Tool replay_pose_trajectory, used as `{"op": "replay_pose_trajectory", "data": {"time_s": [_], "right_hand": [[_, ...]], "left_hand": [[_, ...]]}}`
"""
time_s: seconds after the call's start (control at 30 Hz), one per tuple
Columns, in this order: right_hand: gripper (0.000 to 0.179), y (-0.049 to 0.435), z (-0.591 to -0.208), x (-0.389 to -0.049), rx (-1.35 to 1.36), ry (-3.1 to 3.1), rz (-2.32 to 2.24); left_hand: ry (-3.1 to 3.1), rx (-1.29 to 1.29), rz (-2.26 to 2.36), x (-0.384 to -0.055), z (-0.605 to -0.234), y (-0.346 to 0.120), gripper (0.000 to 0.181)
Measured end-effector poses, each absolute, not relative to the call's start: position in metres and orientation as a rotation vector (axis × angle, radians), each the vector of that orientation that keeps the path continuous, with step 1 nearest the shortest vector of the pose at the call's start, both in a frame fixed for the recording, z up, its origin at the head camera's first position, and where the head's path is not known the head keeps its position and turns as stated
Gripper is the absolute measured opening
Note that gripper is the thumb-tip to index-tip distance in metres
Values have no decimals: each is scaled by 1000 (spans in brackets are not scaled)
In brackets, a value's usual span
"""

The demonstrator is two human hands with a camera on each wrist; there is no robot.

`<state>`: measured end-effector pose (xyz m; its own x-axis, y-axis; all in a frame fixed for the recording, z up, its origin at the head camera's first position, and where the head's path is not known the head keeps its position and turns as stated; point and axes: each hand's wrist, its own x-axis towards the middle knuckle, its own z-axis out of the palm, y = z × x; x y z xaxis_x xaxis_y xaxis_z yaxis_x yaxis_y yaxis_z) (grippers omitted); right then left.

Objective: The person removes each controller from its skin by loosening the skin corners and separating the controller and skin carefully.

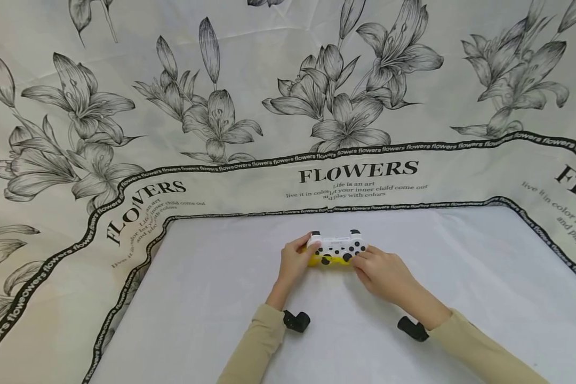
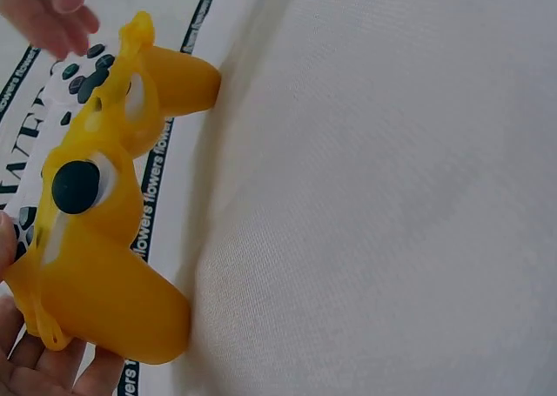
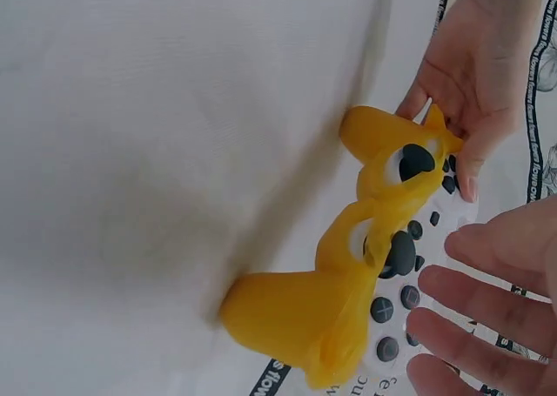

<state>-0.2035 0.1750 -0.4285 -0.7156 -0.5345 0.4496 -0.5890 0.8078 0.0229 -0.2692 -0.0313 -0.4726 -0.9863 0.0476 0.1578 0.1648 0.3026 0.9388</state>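
A white game controller with black buttons and sticks is held at its left end by my left hand, thumb on the face and fingers behind. A yellow rubbery cover wraps both handles and bunches along the lower face around the sticks. Most of the white face shows uncovered in the head view. In the right wrist view, my right hand has its fingers spread loosely beside the button side of the controller, none curled round it. The handle ends come right down to the white cloth.
White cloth covers the table. Behind it rises a fabric backdrop printed with lilies and the word FLOWERS. Black wrist-worn pieces sit by both sleeve cuffs.
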Motion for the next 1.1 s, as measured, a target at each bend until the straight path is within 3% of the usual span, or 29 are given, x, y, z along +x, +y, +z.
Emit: {"op": "replay_pose_trajectory", "data": {"time_s": [0.2, 0.53, 0.8, 1.1], "right_hand": [[24, 154, -424, -222, 828, -2574, 289], [15, 126, -434, -235, 680, -2693, 197], [15, 120, -442, -239, 735, -2513, -26], [17, 126, -437, -241, 783, -2621, 130]], "left_hand": [[-2438, -211, -1809, -269, -473, -32, 44], [-2404, -217, -1831, -266, -473, -31, 44], [-2399, -235, -1812, -268, -471, -32, 44], [-2401, -200, -1845, -269, -474, -32, 44]]}}
